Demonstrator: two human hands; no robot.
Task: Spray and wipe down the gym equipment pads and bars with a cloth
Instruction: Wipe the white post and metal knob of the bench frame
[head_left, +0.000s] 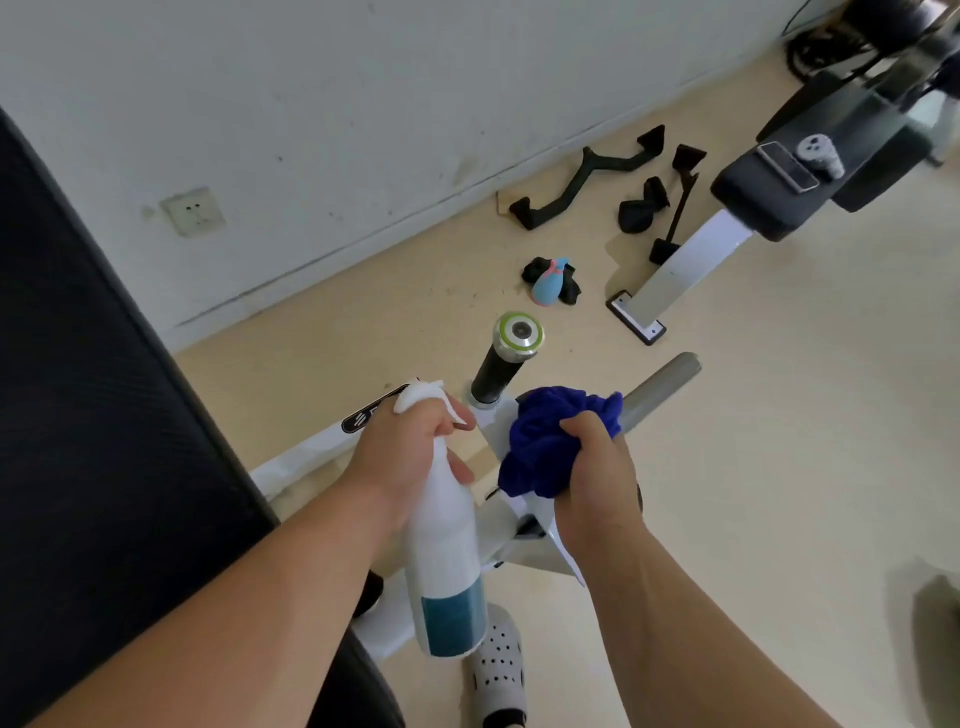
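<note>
The left hand (410, 447) is wrapped tight around the neck of a white spray bottle (447, 561) with a blue band at the bottom. The right hand (597, 478) squeezes a bunched-up blue cloth (550, 441), just right of the bottle. The cloth presses on the white frame (498, 535) of a gym machine, below a black handle (501, 369) with a shiny cap and beside a grey bar (660, 384). A big black pad (104, 415) fills the space left of the bottle. Past the bottle, on the tan floor (779, 467), lie black straps (587, 176) by a white wall (363, 104), and a bench (769, 192) stands far to the right
</note>
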